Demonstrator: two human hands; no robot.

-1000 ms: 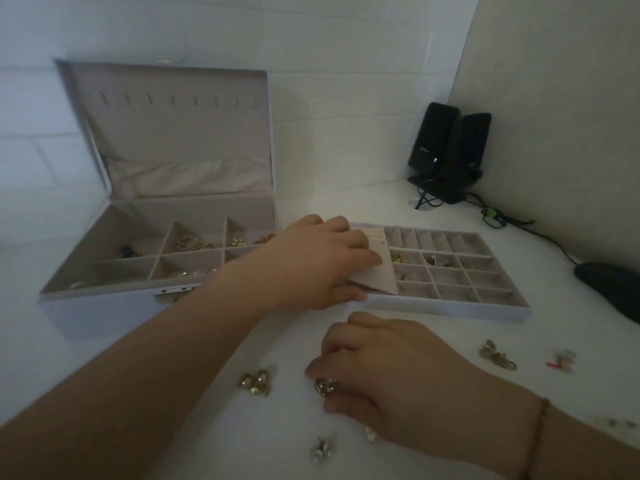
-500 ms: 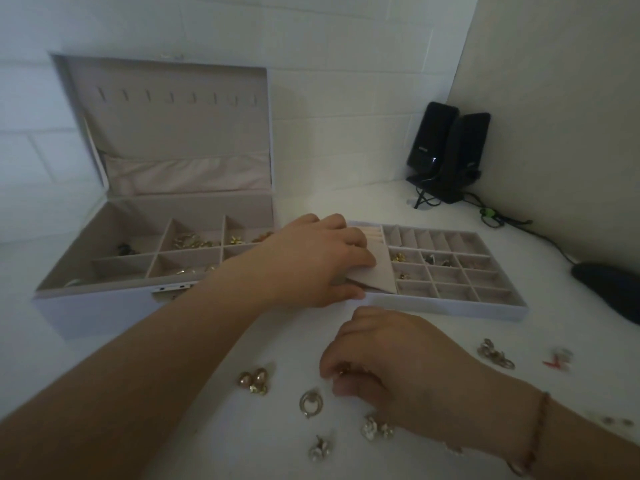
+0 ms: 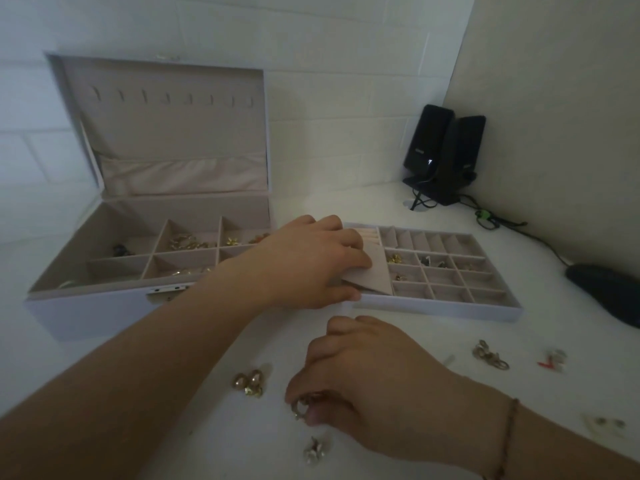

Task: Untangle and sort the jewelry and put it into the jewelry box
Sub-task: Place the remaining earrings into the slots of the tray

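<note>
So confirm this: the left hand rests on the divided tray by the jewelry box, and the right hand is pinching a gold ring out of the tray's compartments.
Not quite. The head view shows the right hand pinching the gold ring on the white table, short of the divided tray. The left hand does rest on the tray, beside the open jewelry box.

Hands: two, the left hand [image 3: 311, 265] and the right hand [image 3: 367, 379]
Jewelry box [image 3: 69, 303]: one, lid open
Divided tray [image 3: 450, 306]: one
Speakers [image 3: 446, 154]: two (black, in the corner)
Loose jewelry clusters on the table [image 3: 156, 358]: about six, some too blurred to count surely
Wrist bracelet [image 3: 507, 441]: one
</note>
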